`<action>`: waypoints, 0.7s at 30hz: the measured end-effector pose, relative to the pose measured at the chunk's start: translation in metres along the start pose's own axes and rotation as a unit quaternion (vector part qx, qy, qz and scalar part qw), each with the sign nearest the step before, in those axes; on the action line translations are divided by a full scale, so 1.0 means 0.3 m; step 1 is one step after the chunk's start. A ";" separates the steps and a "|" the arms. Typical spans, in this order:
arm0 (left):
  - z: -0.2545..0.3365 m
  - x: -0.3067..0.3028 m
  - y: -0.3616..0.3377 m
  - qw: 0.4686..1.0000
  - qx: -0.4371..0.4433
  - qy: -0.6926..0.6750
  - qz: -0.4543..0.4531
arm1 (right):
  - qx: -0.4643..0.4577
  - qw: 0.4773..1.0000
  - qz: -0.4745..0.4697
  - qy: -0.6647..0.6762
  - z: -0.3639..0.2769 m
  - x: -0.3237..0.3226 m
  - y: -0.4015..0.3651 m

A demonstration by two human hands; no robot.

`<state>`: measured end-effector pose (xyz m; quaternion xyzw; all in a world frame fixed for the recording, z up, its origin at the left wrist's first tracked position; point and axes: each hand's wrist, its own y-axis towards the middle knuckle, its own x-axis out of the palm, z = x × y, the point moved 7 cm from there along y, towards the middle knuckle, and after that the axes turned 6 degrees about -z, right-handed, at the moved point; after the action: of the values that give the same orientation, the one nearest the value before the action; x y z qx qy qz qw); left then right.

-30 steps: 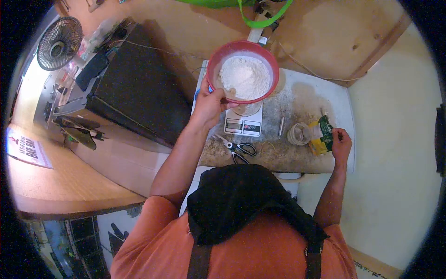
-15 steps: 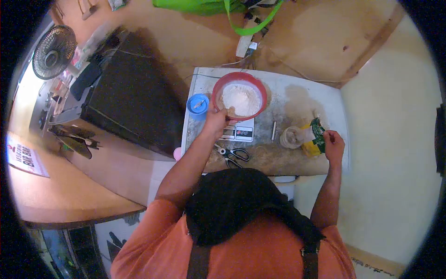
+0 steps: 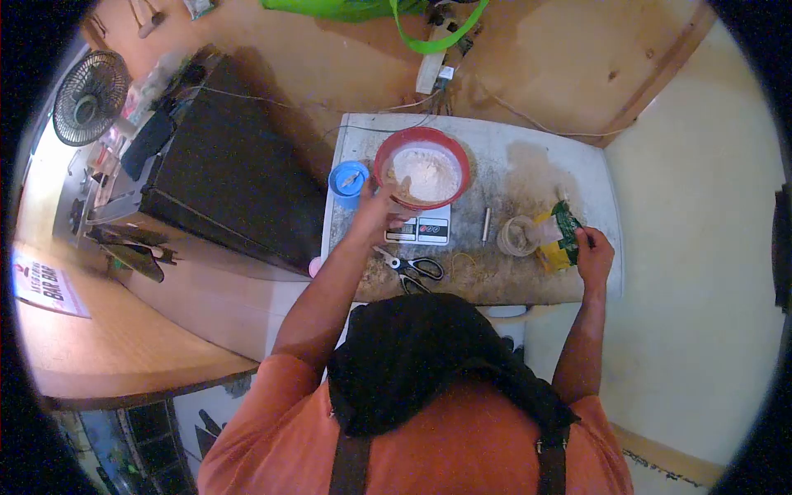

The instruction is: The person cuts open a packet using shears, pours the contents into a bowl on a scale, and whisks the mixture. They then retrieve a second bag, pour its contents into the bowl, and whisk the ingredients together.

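A red bowl with white powder in it sits over a white kitchen scale, whose buttons and display face me. My left hand is at the bowl's near left rim, fingers apart and seemingly loose from it. To its left stands a blue container with something small and pale on top. My right hand pinches the edge of a green and yellow packet. This packet lies tilted against a clear round tub.
Black-handled scissors lie near the table's front edge. A slim metal cylinder rests right of the scale. A dark cabinet-like block flanks the worn white table on the left. A pale wall bounds the right.
My left hand has loosened from the bowl's rim and drawn slightly back, and more of the scale shows. My right hand stays at the packet. The view has shifted slightly.
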<state>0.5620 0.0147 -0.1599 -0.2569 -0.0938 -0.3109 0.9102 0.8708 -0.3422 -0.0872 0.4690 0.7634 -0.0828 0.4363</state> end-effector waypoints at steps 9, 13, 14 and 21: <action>-0.012 -0.347 -0.169 0.997 0.028 0.030 0.063 | 0.001 0.997 0.006 0.076 0.108 -0.003 0.016; -0.083 -0.397 -0.262 0.995 0.036 0.053 0.082 | 0.032 0.996 -0.018 0.076 0.051 -0.015 0.021; -0.113 -0.416 -0.271 0.993 0.037 0.072 0.081 | 0.041 0.996 -0.025 0.076 0.045 -0.014 0.021; -0.303 -0.390 -0.308 0.992 0.054 0.114 0.030 | 0.047 0.997 -0.039 0.049 0.075 0.000 0.027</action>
<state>0.4138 -0.0349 -0.2380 -0.1728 0.0017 -0.3053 0.9365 0.8903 -0.3497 -0.0987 0.4624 0.7969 -0.1120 0.3722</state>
